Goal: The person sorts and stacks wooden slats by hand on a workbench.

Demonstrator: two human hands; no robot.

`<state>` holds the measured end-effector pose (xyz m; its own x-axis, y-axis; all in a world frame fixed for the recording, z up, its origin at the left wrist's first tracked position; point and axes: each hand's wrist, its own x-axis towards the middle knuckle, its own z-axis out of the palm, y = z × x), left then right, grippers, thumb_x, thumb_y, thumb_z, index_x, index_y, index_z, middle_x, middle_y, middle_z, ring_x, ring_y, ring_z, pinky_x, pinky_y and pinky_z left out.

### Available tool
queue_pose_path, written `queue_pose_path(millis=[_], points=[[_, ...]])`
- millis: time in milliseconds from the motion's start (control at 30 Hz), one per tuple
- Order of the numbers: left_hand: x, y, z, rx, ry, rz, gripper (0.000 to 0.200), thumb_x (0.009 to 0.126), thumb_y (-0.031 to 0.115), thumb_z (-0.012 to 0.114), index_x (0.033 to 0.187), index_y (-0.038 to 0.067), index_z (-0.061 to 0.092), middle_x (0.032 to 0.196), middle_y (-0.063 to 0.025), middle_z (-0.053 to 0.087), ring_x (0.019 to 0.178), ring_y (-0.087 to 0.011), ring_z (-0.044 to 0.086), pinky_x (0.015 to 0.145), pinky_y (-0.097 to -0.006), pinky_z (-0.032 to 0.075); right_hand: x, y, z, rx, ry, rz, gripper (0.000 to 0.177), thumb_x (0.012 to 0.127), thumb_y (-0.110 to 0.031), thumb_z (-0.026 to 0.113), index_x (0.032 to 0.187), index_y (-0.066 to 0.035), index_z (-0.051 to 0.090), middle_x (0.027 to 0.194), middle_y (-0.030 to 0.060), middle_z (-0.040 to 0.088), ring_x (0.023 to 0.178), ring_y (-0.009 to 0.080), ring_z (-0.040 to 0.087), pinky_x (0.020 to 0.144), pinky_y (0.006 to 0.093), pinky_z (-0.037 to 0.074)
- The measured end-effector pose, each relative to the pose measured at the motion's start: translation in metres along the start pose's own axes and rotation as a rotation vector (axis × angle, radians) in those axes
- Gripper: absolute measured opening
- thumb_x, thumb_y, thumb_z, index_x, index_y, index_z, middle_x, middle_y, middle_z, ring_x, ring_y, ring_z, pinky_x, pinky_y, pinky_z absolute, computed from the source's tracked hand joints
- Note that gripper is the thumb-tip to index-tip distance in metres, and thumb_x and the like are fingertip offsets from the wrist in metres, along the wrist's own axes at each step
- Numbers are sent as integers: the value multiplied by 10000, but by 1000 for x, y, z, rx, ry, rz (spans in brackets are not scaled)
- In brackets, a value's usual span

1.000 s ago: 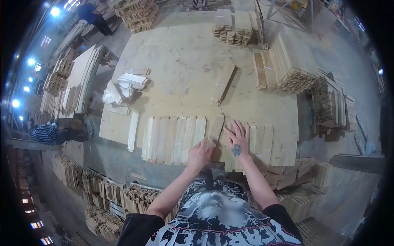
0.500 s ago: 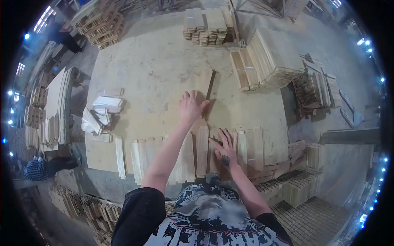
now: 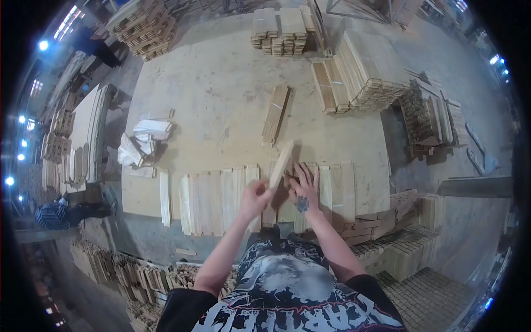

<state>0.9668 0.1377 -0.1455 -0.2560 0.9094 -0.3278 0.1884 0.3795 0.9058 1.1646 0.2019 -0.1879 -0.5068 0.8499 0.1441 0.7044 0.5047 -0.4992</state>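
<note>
My left hand [image 3: 256, 198] is wrapped round a pale wooden strip [image 3: 283, 160], which stands tilted above the row of boards. Fingers spread, my right hand [image 3: 304, 190] rests on the boards [image 3: 324, 195] just right of the strip. Its thumb comes close to the strip; whether they touch is unclear. More boards [image 3: 213, 202] lie side by side along the table's near edge, left of my hands. Beyond the hands, a small stack of brown strips [image 3: 275, 115] lies on the table.
The big table [image 3: 210, 99] carries a tall board stack [image 3: 368, 69] at right, another stack [image 3: 279, 30] at the back and white wrapped pieces [image 3: 141, 143] at left. A separate strip [image 3: 165, 197] lies near the left edge. A person in stripes [image 3: 52, 214] is at far left.
My left hand has come back toward me from the brown strips and now holds a pale strip. The brown strips are uncovered. My right hand has stayed nearly in place on the boards.
</note>
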Motion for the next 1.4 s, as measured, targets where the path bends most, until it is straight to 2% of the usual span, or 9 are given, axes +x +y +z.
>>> queue_pose_path(millis=[200, 367, 400, 667, 800, 1000, 1200, 1300, 1400], points=[[-85, -13, 45, 430, 159, 112, 568, 836, 350, 764, 1249, 20, 557, 1052, -206, 604, 858, -419, 649, 743, -489, 546, 0, 2, 4, 8, 110, -37, 208, 799, -74, 604, 980, -40, 701, 1529, 143, 432, 1462, 314, 352, 1222, 629, 142], [-76, -19, 79, 617, 269, 177, 599, 842, 366, 758, 1314, 66, 544, 1040, -175, 634, 875, -389, 677, 705, -452, 568, 0, 12, 8, 135, 270, -25, 310, 861, -22, 538, 1134, -4, 683, 1490, 190, 460, 1425, 373, 389, 1213, 543, 251], [-73, -20, 82, 640, 287, 179, 587, 848, 362, 753, 1311, 67, 545, 1037, -172, 635, 866, -386, 678, 699, -449, 569, 1, 8, 2, 102, 256, -8, 391, 886, -17, 533, 1262, -8, 640, 1474, 208, 471, 1413, 391, 398, 1201, 516, 283], [-86, -46, 41, 713, 375, 184, 627, 844, 304, 758, 1375, 95, 498, 1013, -145, 612, 893, -346, 655, 711, -463, 533, -24, -5, 9, 142, 156, -23, 444, 917, -101, 572, 1355, -35, 594, 1469, 168, 510, 1420, 373, 404, 1212, 527, 265], [-114, -30, -6, 937, 172, 297, 776, 774, 279, 777, 1454, 111, 441, 1074, -122, 548, 1008, -284, 572, 822, -416, 451, -32, -26, 22, 132, 137, 20, 537, 903, -140, 608, 1426, -47, 525, 1515, 176, 467, 1449, 361, 370, 1219, 525, 253], [-99, -67, -22, 1169, 55, 458, 898, 750, 240, 761, 1537, 102, 352, 1063, -119, 546, 988, -268, 578, 815, -406, 451, -29, -46, 16, 139, 96, 101, 627, 892, -171, 650, 1486, -101, 464, 1526, 179, 455, 1417, 367, 405, 1177, 511, 315], [-95, -40, -53, 928, 58, 531, 739, 792, 137, 701, 1488, 105, 456, 1041, -124, 554, 866, -277, 624, 716, -405, 524, -25, -67, 12, 147, 84, 247, 639, 875, -154, 668, 1477, -120, 458, 1502, 159, 478, 1348, 378, 466, 1117, 485, 381], [-90, -26, -63, 742, 272, 563, 621, 822, 53, 679, 1427, 119, 560, 993, -114, 589, 666, -234, 621, 584, -364, 532, -22, -76, 14, 135, 97, 291, 624, 873, -152, 670, 1462, -102, 469, 1488, 149, 489, 1355, 374, 463, 1115, 490, 387], [-93, -21, -68, 564, 240, 377, 588, 822, 23, 672, 1397, 127, 603, 914, -118, 610, 658, -227, 640, 568, -365, 535, -21, -87, 13, 126, 40, 306, 653, 858, -141, 688, 1471, -130, 461, 1515, 100, 462, 1374, 352, 451, 1112, 506, 393]])
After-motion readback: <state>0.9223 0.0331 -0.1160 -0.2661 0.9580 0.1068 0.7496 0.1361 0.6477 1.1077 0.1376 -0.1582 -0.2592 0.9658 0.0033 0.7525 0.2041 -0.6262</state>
